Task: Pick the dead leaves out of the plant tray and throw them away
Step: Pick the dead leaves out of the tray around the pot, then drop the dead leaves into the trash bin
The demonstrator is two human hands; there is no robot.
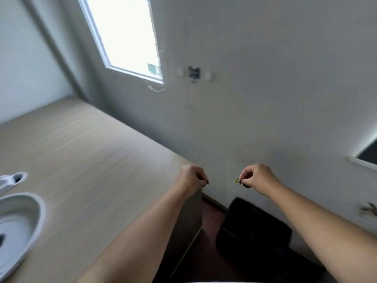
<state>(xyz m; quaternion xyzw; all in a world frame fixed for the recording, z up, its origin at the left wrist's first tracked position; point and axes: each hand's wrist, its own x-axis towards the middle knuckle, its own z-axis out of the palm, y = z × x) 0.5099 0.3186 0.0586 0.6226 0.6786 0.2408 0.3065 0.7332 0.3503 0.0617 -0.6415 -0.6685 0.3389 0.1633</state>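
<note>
Right hand [258, 178] pinches a small greenish leaf scrap [236, 180] above the black bin [253, 227], off the counter's [81, 160] right edge. Left hand [192, 176] pinched shut, contents unclear. Centre both over the bin, then part fingers.

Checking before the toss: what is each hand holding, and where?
Right hand: small leaf bit, pinched at one end by its fingertips. Left hand: closed grip, contents unclear.

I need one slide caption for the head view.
Right hand pinches a small leaf scrap above a black bin; left hand pinched beside it.
</note>
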